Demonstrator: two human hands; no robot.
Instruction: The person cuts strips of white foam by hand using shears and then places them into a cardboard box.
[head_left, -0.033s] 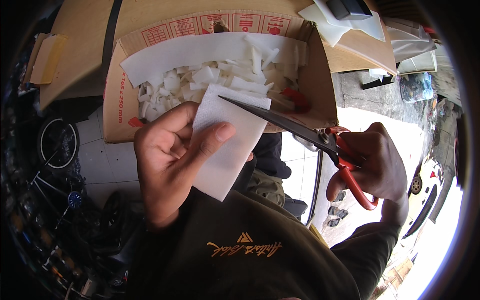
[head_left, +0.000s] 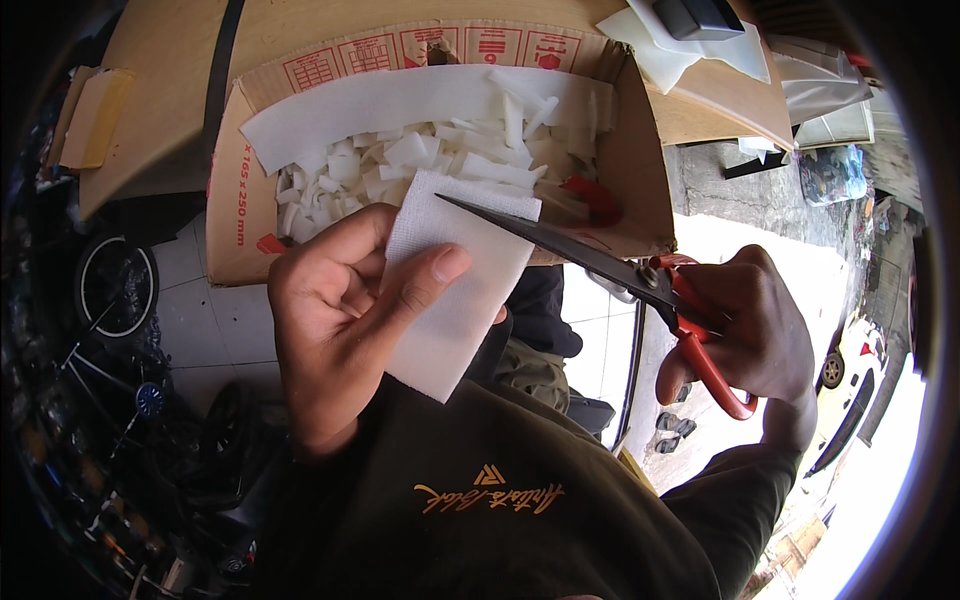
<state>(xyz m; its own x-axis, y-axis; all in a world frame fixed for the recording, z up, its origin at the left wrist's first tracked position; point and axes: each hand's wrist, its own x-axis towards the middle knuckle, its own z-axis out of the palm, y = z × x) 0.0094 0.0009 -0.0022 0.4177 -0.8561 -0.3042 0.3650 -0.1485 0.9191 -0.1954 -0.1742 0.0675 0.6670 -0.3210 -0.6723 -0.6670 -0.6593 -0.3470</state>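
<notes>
My left hand (head_left: 345, 310) pinches a white rectangular piece of foam sheet (head_left: 470, 290), with the thumb flat on its near face and the fingers behind it. From the right, my right hand (head_left: 765, 330) grips red-handled scissors (head_left: 655, 283). The dark blade lies slantwise across the top part of the sheet, its tip near the upper left; the other blade is largely hidden behind the sheet. Just beyond my hands stands an open cardboard box (head_left: 235, 190) holding many white foam scraps (head_left: 405, 152). A long white strip (head_left: 350, 105) lies along its far side.
Under the box is a wooden table (head_left: 150, 110). A red object (head_left: 595, 203) sits in the box's right part. White sheets (head_left: 650, 55) lie under a dark item at the far right. A bicycle wheel (head_left: 117, 285) shows at left, sandals (head_left: 675, 430) on the floor at right.
</notes>
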